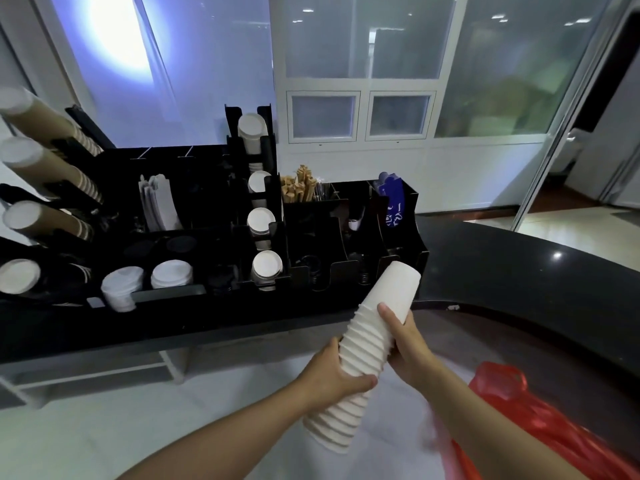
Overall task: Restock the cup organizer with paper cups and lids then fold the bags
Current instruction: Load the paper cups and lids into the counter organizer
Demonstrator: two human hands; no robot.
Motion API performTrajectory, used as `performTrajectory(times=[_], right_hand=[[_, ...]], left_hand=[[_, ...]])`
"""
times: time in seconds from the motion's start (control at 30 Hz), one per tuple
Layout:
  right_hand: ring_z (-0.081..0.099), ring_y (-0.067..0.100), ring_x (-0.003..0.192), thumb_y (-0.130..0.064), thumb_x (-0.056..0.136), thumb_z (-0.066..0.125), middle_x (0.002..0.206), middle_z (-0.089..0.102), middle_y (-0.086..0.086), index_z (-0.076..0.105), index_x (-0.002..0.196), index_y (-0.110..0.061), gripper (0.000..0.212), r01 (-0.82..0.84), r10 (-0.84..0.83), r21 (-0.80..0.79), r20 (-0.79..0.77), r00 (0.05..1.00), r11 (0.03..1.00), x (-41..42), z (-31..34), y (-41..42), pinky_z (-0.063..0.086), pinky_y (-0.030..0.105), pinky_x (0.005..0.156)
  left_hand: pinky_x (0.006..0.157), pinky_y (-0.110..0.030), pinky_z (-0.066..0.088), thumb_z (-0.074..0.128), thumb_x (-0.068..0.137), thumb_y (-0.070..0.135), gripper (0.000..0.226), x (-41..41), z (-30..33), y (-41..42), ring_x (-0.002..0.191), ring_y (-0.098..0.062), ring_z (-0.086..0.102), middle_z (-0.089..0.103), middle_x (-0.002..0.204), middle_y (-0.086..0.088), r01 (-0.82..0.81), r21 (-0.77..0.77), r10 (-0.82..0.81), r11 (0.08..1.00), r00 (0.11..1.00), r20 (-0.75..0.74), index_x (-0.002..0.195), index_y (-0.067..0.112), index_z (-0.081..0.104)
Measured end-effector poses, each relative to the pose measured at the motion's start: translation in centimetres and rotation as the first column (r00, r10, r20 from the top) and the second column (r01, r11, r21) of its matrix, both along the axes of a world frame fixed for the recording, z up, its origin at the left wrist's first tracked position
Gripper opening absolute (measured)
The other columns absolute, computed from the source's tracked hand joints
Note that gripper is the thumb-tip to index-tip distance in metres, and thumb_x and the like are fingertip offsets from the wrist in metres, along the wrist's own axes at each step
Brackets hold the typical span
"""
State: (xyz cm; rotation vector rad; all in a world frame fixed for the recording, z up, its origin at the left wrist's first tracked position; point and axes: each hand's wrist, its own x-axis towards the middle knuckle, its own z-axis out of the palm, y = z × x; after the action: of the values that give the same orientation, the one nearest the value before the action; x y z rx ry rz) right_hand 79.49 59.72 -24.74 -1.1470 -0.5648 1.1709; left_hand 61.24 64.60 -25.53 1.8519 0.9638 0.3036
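- Lower centre of the frame: my left hand (pixel 334 372) and right hand (pixel 408 344) both grip a tilted stack of white paper cups (pixel 363 351).
- The black cup organizer (pixel 207 237) sits mid-left.

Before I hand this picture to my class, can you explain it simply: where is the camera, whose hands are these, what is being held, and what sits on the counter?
The single picture comes from a camera worn on a person's head, looking forward and down. No machine is involved. The left hand and right hand both grip one tilted stack of white paper cups. On the dark counter sits a black cup organizer, with cups in a column of slots and white lids lower down. A red plastic bag lies at the lower right.
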Motion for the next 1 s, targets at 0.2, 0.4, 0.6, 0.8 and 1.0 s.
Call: performTrajectory(times=[0.2,0.4,0.6,0.8,1.0], right_hand=[[0.072,0.033,0.101,-0.032,0.086,0.077,0.117,0.069,0.014,0.049,0.128,-0.023,0.051,0.255,-0.255,-0.017,-0.045,0.966,0.967,-1.9,-0.1,0.3,0.059,0.057,0.085],[0.072,0.035,0.1,-0.032,0.082,0.081,0.119,0.069,0.014,0.05,0.132,-0.027,0.059,0.218,-0.218,-0.038,0.009,0.976,0.975,-1.2,0.2,0.9,0.059,0.059,0.083],[0.073,0.034,0.098,-0.029,0.086,0.077,0.116,0.07,0.014,0.05,0.13,-0.026,0.052,0.19,-0.189,-0.061,0.023,0.982,0.98,-1.1,0.3,0.9,0.059,0.058,0.084],[0.073,0.036,0.098,-0.028,0.085,0.078,0.115,0.07,0.016,0.051,0.129,-0.022,0.052,0.215,-0.213,-0.077,0.029,0.977,0.974,-1.3,0.1,1.3,0.059,0.059,0.083],[0.074,0.029,0.091,-0.03,0.086,0.077,0.109,0.072,0.011,0.056,0.125,-0.02,0.045,0.347,-0.337,-0.067,0.125,0.933,0.935,-1.6,0.5,2.1,0.063,0.048,0.076]], left_hand=[[0.086,-0.024,0.054,0.084,0.056,0.069,0.084,0.8,0.9,-0.3,0.099,0.001,0.064,0.066,0.112,0.016,-0.066,-0.069,0.067,0.995,0.998,0.01,0.124,0.033,0.049],[0.089,-0.037,0.059,0.086,0.06,0.059,0.063,1.1,1.0,0.3,0.09,-0.005,0.073,0.076,0.101,0.011,-0.027,-0.192,0.042,0.981,0.996,0.074,0.114,0.033,0.064],[0.094,-0.041,0.058,0.087,0.067,0.048,0.056,0.8,1.4,0.9,0.094,-0.013,0.074,0.077,0.102,0.007,0.026,-0.34,0.003,0.94,0.996,0.084,0.114,0.028,0.067],[0.09,-0.038,0.059,0.086,0.074,0.039,0.049,0.7,1.5,1.5,0.095,-0.016,0.075,0.078,0.104,0.003,0.05,-0.432,-0.008,0.901,0.995,0.1,0.116,0.024,0.066],[0.091,-0.05,0.059,0.085,0.074,0.032,0.049,1.8,1.2,1.4,0.093,-0.029,0.075,0.078,0.101,-0.008,0.063,-0.431,0.016,0.9,0.984,0.176,0.117,0.018,0.067]])
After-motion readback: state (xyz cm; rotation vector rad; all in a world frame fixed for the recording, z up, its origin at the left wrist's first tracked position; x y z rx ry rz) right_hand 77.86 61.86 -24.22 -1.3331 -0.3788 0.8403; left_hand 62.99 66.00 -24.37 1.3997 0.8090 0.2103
